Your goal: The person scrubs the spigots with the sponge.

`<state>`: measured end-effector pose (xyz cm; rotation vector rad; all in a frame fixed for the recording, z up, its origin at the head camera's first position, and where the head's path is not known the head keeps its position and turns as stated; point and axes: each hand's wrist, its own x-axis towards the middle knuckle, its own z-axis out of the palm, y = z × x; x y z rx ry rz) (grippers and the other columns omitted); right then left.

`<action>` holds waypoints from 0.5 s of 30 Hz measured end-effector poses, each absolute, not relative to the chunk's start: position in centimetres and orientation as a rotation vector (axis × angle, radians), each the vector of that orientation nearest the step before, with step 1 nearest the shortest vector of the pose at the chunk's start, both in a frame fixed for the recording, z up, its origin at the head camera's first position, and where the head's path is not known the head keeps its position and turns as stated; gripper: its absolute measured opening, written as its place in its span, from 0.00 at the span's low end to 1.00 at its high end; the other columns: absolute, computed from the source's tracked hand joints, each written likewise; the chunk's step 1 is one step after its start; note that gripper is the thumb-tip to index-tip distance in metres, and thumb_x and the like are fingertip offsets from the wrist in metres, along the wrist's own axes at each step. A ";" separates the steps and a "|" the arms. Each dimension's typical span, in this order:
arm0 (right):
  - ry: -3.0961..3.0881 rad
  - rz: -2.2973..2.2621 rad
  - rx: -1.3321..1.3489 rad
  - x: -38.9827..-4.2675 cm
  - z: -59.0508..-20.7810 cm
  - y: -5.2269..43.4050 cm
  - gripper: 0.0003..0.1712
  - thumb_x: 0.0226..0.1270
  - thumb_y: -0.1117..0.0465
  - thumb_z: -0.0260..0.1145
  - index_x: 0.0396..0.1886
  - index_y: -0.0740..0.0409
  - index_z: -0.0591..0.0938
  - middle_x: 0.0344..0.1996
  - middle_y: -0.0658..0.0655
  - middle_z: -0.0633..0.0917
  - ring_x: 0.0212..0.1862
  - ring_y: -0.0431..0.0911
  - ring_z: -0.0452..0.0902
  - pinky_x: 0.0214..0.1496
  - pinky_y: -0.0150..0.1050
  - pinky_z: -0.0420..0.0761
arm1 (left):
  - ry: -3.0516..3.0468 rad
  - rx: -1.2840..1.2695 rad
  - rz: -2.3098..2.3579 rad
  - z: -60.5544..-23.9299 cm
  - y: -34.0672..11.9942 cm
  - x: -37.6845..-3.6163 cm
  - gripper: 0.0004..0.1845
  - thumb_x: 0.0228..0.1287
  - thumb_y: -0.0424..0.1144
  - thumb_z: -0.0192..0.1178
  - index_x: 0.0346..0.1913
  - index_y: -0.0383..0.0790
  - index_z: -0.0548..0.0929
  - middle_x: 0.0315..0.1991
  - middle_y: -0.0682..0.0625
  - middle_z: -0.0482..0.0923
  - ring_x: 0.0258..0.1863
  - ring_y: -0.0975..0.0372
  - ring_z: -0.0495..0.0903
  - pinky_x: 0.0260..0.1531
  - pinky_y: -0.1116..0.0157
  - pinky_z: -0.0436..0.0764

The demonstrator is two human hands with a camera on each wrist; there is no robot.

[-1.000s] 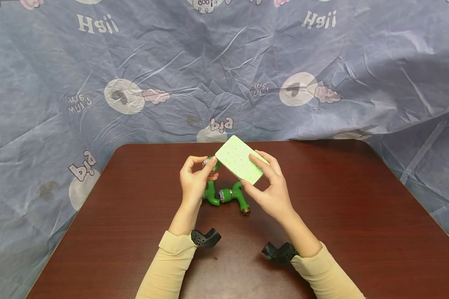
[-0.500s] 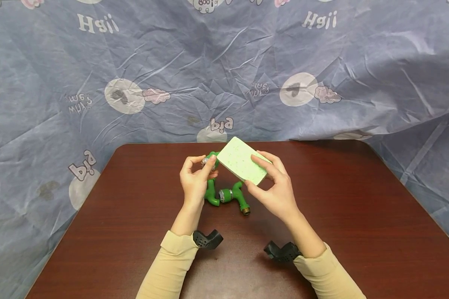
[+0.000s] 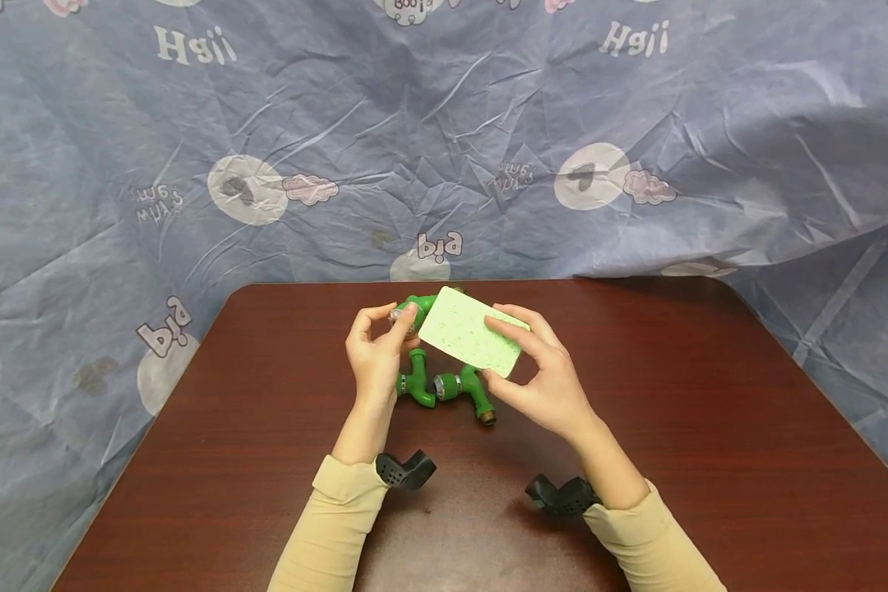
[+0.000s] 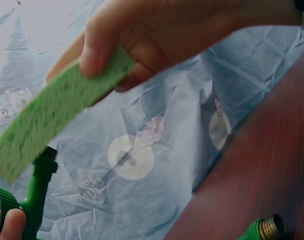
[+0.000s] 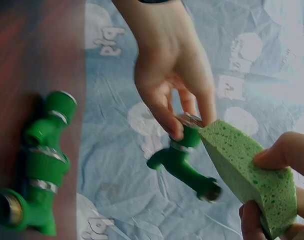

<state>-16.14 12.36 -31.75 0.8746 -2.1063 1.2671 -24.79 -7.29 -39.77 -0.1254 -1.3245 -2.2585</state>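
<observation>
So here we've got the left hand (image 3: 373,362) pinching a small green fitting (image 5: 184,160) up off the table (image 3: 710,460), thumb and fingers curled round its silver-ringed end, and the right hand (image 3: 551,382) gripping a green sponge (image 3: 469,330) by one short end, thumb on the near side, fingers wrapped across the top. The sponge's free corner sits right against the fitting, touching it or as good as, both held in the air over the far-middle part of the table. Directly below, a bigger green fitting (image 3: 447,386) with metal collars and a brass end lies flat on the wood, untouched. From the right wrist view we can see the sponge's edge meeting the body just under the left fingertips, so our read is that we're in the wiping step, with the sponge working on the held piece. For the next move we'd guess the left hand needs to roll the fitting between its fingers so a fresh face meets the sponge, while the right keeps the sponge pressed in without knocking the piece loose, since that pinch looks pretty light. Crumpled blue printed sheet (image 3: 118,164) behind it all.
</observation>
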 end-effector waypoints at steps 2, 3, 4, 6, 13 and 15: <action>-2.098 1.291 0.856 -16.1 -31.5 12.8 0.30 0.40 0.80 0.70 0.50 0.73 0.78 0.54 0.69 0.73 0.55 0.56 0.70 0.50 0.29 0.70 | -1.334 -0.150 -2.257 -39.8 -7.3 -24.9 0.16 0.49 0.33 0.72 0.41 0.31 0.81 0.34 0.43 0.74 0.17 0.60 0.81 0.20 0.66 0.82; -2.098 1.302 0.844 -16.1 -31.3 13.0 0.30 0.40 0.80 0.69 0.50 0.73 0.78 0.54 0.69 0.73 0.55 0.54 0.70 0.48 0.28 0.70 | -1.328 -0.189 -2.255 -40.5 -7.4 -25.4 0.16 0.48 0.33 0.73 0.41 0.33 0.82 0.34 0.44 0.76 0.17 0.60 0.81 0.20 0.67 0.82; -2.097 1.313 0.833 -16.1 -31.3 13.2 0.30 0.40 0.81 0.69 0.50 0.73 0.77 0.55 0.69 0.73 0.54 0.53 0.70 0.47 0.27 0.71 | -1.368 -0.170 -2.232 -39.5 -7.2 -24.6 0.17 0.47 0.33 0.73 0.41 0.33 0.83 0.33 0.43 0.77 0.17 0.60 0.81 0.20 0.66 0.82; -2.107 1.327 0.812 -16.1 -31.1 13.4 0.30 0.41 0.81 0.69 0.50 0.73 0.77 0.55 0.69 0.73 0.54 0.51 0.70 0.44 0.26 0.72 | -1.402 -0.177 -2.214 -39.7 -7.2 -24.6 0.16 0.47 0.33 0.74 0.41 0.37 0.85 0.32 0.43 0.78 0.16 0.60 0.81 0.21 0.66 0.82; -2.143 1.342 0.800 -17.3 -32.4 13.9 0.32 0.41 0.80 0.70 0.53 0.71 0.77 0.58 0.66 0.72 0.53 0.49 0.70 0.41 0.27 0.74 | -1.724 -0.059 -1.948 -37.1 -6.9 -22.2 0.17 0.47 0.32 0.72 0.43 0.38 0.86 0.37 0.47 0.76 0.15 0.68 0.76 0.13 0.71 0.76; -2.162 1.342 0.798 -17.9 -33.2 14.1 0.33 0.42 0.79 0.71 0.54 0.68 0.78 0.59 0.63 0.72 0.54 0.49 0.70 0.41 0.27 0.74 | -1.781 -0.039 -1.910 -36.8 -7.0 -21.9 0.17 0.47 0.32 0.72 0.43 0.37 0.86 0.37 0.48 0.77 0.16 0.68 0.75 0.12 0.74 0.73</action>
